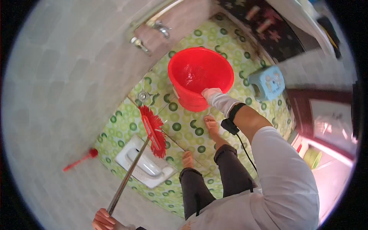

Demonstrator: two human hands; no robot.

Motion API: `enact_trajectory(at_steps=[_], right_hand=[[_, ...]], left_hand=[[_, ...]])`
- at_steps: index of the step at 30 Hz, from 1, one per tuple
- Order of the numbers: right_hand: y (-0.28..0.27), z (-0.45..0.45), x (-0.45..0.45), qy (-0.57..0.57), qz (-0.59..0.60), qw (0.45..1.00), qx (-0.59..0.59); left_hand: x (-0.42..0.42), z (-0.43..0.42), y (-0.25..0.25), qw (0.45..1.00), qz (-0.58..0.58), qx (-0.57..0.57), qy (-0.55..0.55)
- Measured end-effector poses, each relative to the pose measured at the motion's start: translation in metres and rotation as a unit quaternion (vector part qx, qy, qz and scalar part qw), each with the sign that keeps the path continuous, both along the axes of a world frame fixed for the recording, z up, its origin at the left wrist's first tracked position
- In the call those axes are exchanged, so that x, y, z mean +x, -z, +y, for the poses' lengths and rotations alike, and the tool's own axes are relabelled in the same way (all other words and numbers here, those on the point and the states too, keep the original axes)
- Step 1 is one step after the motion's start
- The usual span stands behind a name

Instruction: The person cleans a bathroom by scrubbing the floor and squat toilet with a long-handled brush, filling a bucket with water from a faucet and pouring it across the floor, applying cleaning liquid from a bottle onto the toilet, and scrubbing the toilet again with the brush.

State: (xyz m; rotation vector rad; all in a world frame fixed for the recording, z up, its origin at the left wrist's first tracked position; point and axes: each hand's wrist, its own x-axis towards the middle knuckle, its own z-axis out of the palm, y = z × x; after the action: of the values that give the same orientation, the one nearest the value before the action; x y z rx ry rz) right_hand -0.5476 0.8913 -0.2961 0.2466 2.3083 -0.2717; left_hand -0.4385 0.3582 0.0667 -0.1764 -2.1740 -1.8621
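Observation:
A large red bucket [195, 100] stands on the patterned floor, tilted, with a little shiny water inside. My right hand [213, 93], in a whitish covering, is closed on the bucket's near rim. At the lower left, my left hand [104, 220] is wrapped round the end of a metal mop handle [128, 174]. The handle runs up to a red mop head [154, 132], which lies between the bucket and a white squat toilet [147, 165], partly over the toilet's upper edge.
A floor drain [143, 96] is left of the bucket, below two wall taps [161, 29]. A blue stool [267, 83] stands to the right. A red brush [81, 159] is by the left wall. A black cable [246, 151] hangs from my right wrist.

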Motion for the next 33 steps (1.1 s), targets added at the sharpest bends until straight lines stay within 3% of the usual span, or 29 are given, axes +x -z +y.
enact_trajectory(at_steps=[4,7,9,11,13,15,18,23,25,28,29,33], right_hand=[[-0.01,-0.025,0.081,0.197,0.036,0.98,-0.003],[-0.038,-0.06,0.144,0.192,0.01,0.981,-0.021],[-0.067,-0.076,0.194,0.238,0.001,0.971,-0.019],[-0.103,-0.09,0.244,0.243,-0.019,0.97,-0.015],[-0.093,-0.104,0.307,0.283,-0.011,0.959,-0.002],[-0.09,-0.116,0.359,0.347,-0.036,0.937,0.006],[-0.078,-0.146,0.457,0.407,-0.105,0.907,0.001],[-0.059,-0.162,0.585,0.479,-0.16,0.862,-0.032],[-0.052,-0.16,0.632,0.488,-0.179,0.852,-0.067],[-0.046,-0.149,0.691,0.549,-0.13,0.82,-0.095],[-0.04,-0.144,0.71,0.59,-0.127,0.785,-0.14],[-0.029,-0.111,0.782,0.664,-0.051,0.72,-0.193]], left_hand=[[-0.021,-0.035,0.002,0.996,0.01,0.003,0.093],[-0.038,-0.059,0.006,0.983,0.006,0.002,0.183],[-0.043,-0.069,0.013,0.996,0.038,-0.024,0.081],[-0.046,-0.068,0.018,0.997,0.038,-0.031,0.059],[-0.049,-0.076,0.019,0.998,0.038,-0.04,0.029],[-0.064,-0.094,0.021,0.987,0.005,-0.074,0.139],[-0.064,-0.066,0.023,0.985,0.085,-0.092,0.122],[-0.054,-0.047,0.016,0.974,0.083,-0.053,0.205],[-0.034,-0.022,0.002,0.995,-0.033,0.021,0.09],[-0.008,-0.004,0.0,0.991,-0.036,0.063,0.116],[0.004,0.002,-0.001,0.99,-0.031,0.063,0.119],[0.057,0.042,-0.008,0.984,-0.036,0.022,0.171]])
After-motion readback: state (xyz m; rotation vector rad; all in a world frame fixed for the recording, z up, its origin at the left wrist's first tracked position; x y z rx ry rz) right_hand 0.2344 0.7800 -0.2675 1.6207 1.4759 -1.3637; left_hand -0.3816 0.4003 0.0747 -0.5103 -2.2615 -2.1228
